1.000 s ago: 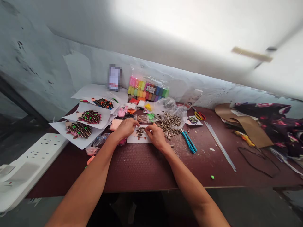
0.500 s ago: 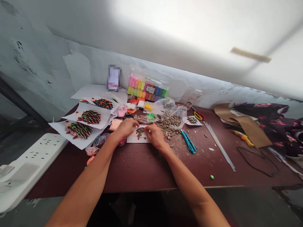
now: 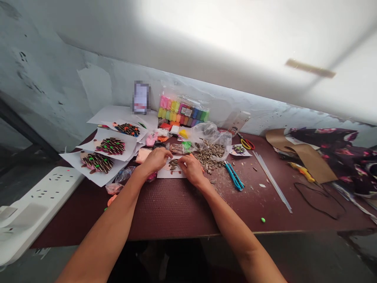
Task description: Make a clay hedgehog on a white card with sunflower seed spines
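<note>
A white paper card (image 3: pixel 165 174) lies between my hands, with a pale clay hedgehog shape partly covered in striped sunflower seeds (image 3: pixel 173 164). At the card's upper left rests my left hand (image 3: pixel 157 159), its fingers stretched over the edge and nothing visible in them. My right hand (image 3: pixel 192 168) bends over the card's right side, thumb and fingertips pinched close to the seeds. Whatever is between those fingertips is too small or hidden to make out. Just beyond my right hand spreads a heap of loose sunflower seeds (image 3: pixel 211 155), partly under a clear plastic bag (image 3: pixel 207 131).
Finished hedgehog cards (image 3: pixel 100 163) overlap at the left near a power strip (image 3: pixel 44 200). Behind are packs of coloured clay (image 3: pixel 184 112) and a phone (image 3: pixel 141 97). Rightward lie a blue utility knife (image 3: pixel 235 177), scissors (image 3: pixel 246 143), glue sticks (image 3: pixel 273 182) and a glue gun (image 3: pixel 303 171).
My right hand has shifted very slightly at the card's right side. My left hand stays in place, and the whole view has drifted a little.
</note>
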Demonstrator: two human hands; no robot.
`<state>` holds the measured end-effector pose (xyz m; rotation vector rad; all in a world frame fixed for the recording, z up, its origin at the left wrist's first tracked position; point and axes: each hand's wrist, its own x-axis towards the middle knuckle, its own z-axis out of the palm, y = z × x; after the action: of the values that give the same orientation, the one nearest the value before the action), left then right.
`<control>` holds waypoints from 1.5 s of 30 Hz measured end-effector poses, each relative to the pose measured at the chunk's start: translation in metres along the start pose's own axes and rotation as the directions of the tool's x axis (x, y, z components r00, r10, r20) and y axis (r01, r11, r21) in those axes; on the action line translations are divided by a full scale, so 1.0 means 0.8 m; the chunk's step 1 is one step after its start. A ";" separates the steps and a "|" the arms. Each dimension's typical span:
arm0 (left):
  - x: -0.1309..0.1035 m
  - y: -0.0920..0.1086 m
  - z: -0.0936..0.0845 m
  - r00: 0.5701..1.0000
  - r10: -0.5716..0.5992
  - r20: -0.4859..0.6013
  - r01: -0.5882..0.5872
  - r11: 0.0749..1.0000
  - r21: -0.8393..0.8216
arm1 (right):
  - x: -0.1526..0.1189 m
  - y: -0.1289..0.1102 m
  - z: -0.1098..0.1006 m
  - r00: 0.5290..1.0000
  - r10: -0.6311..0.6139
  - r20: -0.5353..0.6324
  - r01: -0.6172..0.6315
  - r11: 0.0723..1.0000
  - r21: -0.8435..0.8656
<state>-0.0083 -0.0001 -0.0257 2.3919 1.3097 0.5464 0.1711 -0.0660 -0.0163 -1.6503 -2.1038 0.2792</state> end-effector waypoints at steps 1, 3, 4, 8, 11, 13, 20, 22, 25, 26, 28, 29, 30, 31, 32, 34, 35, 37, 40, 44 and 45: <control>0.000 0.000 0.000 1.000 -0.003 0.001 0.003 1.000 -0.001 | 0.000 0.000 -0.001 1.000 0.007 -0.006 -0.007 1.000 0.004; 0.000 0.000 0.000 1.000 -0.010 0.001 0.010 1.000 -0.002 | -0.002 -0.001 -0.002 0.999 0.024 -0.022 -0.024 1.000 0.012; 0.000 0.000 -0.001 1.000 -0.013 0.003 0.013 1.000 -0.004 | -0.003 -0.002 -0.004 0.999 0.038 -0.030 -0.037 0.999 0.014; 0.000 0.001 -0.002 1.000 -0.015 0.017 0.016 1.000 -0.014 | -0.005 -0.001 -0.011 0.993 0.102 -0.060 -0.103 0.995 0.001; -0.001 0.002 -0.004 1.000 -0.016 0.023 0.016 1.000 -0.007 | -0.003 0.006 -0.019 0.984 0.144 -0.104 -0.148 0.988 -0.033; -0.001 0.002 -0.004 1.000 -0.017 0.021 0.017 1.000 -0.004 | -0.002 0.014 -0.026 0.968 0.205 -0.142 -0.217 0.973 -0.077; 0.000 -0.002 0.000 1.000 -0.012 0.014 0.012 1.000 0.001 | -0.001 0.039 -0.046 0.913 0.373 -0.164 -0.402 0.891 -0.212; 0.001 -0.003 0.001 1.000 -0.008 0.009 0.008 1.000 0.001 | -0.002 0.041 -0.049 0.904 0.400 -0.151 -0.426 0.877 -0.224; 0.000 -0.003 0.001 1.000 -0.011 0.011 0.011 1.000 0.004 | -0.001 0.041 -0.050 0.903 0.414 -0.114 -0.429 0.869 -0.246; 0.000 -0.003 0.001 1.000 -0.014 0.012 0.014 1.000 0.005 | -0.001 0.041 -0.050 0.905 0.413 -0.100 -0.424 0.870 -0.253; 0.000 -0.002 0.001 1.000 -0.017 0.011 0.017 1.000 0.008 | -0.001 0.042 -0.050 0.909 0.409 -0.077 -0.414 0.872 -0.260; 0.000 -0.002 0.001 1.000 -0.016 0.009 0.016 1.000 0.011 | -0.001 0.043 -0.049 0.910 0.408 -0.070 -0.412 0.873 -0.262; 0.000 -0.002 0.002 1.000 -0.012 0.006 0.012 1.000 0.015 | -0.001 0.043 -0.048 0.910 0.409 -0.065 -0.411 0.873 -0.264; 0.000 -0.002 0.002 1.000 -0.008 0.004 0.007 1.000 0.022 | 0.000 0.044 -0.047 0.910 0.410 -0.060 -0.411 0.872 -0.265; 0.000 -0.002 0.002 1.000 -0.004 0.004 0.004 1.000 0.029 | 0.000 0.045 -0.046 0.910 0.411 -0.053 -0.410 0.872 -0.268; 0.001 -0.002 0.002 1.000 -0.004 0.006 0.004 0.999 0.040 | 0.000 0.046 -0.044 0.912 0.408 -0.038 -0.402 0.872 -0.278; 0.001 -0.002 0.003 1.000 -0.005 0.008 0.005 0.999 0.044 | 0.001 0.047 -0.043 0.914 0.404 -0.030 -0.395 0.874 -0.283; 0.001 -0.002 0.003 1.000 -0.005 0.010 0.005 0.999 0.048 | 0.002 0.046 -0.042 0.918 0.397 -0.022 -0.385 0.874 -0.296; 0.001 -0.002 0.002 1.000 -0.006 0.011 0.006 0.999 0.047 | 0.004 0.044 -0.041 0.914 0.403 -0.037 -0.394 0.865 -0.312; 0.001 -0.002 0.002 1.000 -0.010 0.011 0.010 0.999 0.033 | 0.006 0.046 -0.039 0.913 0.406 -0.046 -0.398 0.860 -0.321; 0.001 -0.002 0.001 1.000 -0.010 0.012 0.009 0.999 0.031 | 0.006 0.047 -0.039 0.913 0.406 -0.044 -0.398 0.859 -0.323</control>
<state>-0.0087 0.0011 -0.0274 2.4089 1.3332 0.5119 0.2172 -0.0554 -0.0038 -2.2972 -1.8764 0.0778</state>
